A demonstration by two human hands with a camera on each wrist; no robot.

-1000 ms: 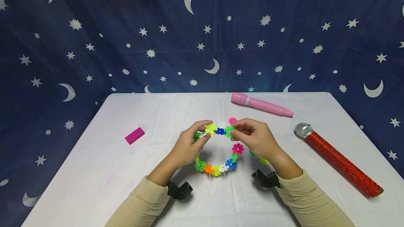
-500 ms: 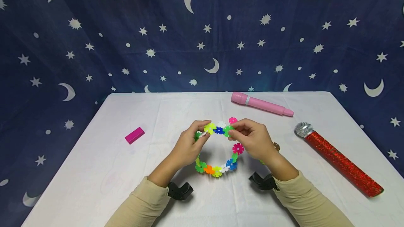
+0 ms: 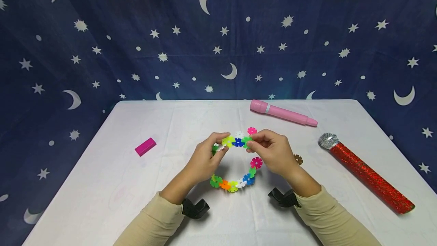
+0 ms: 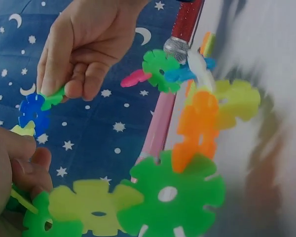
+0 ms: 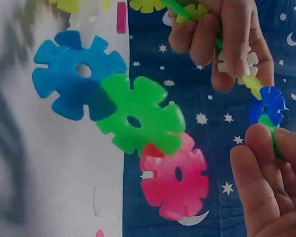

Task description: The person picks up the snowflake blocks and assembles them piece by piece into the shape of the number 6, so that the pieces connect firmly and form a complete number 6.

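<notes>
A chain of slotted plastic flower discs in several colours hangs as an unclosed ring between my two hands. My left hand (image 3: pixel 205 158) pinches the chain at a yellow disc (image 3: pixel 228 141). Beside it a dark blue disc (image 3: pixel 238 142) joins a green disc (image 3: pixel 246 142), which my right hand (image 3: pixel 276 153) pinches between thumb and fingers. The chain's other end is a pink disc (image 3: pixel 256 163), apart from the green one and below the right hand. In the right wrist view that pink disc (image 5: pixel 175 180) is slotted into a light green disc (image 5: pixel 140 116).
A loose pink disc (image 3: pixel 252 131) and a white disc (image 3: pixel 239 134) lie behind the chain. A brown disc (image 3: pixel 298 159) shows past the right wrist. A pink toy microphone (image 3: pixel 283 114) and a red glittery microphone (image 3: pixel 368 174) lie right; a magenta block (image 3: pixel 145 147) lies left.
My right hand and forearm have shifted slightly left, uncovering the brown disc and covering a green and a yellow disc. The chain's lower part sways a little; both hands keep their pinch.
</notes>
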